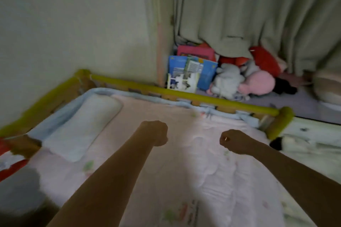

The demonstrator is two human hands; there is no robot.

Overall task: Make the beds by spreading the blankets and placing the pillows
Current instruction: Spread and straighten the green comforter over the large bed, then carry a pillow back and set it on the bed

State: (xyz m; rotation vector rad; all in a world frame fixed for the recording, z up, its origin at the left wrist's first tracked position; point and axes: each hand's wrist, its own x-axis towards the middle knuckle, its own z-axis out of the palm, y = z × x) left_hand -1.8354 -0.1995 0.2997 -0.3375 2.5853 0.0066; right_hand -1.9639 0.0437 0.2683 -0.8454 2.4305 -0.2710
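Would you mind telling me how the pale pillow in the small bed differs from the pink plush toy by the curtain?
The pale, flat, oblong pillow lies inside the yellow-padded bed frame, at the pink blanket's left end. The rounded pink plush toy sits outside the frame, heaped with a white plush toy beneath the curtain. Both look soft, and neither hand touches them.

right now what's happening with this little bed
A person is making a small bed with a yellow padded rail. Both arms reach out over a pink blanket that already covers most of the mattress. The left hand and right hand are curled into fists just above or on the blanket; the blur hides whether they pinch any fabric. A pale pillow already lies at the head end, on the left. Books and soft toys sit beyond the rail, by the curtain.
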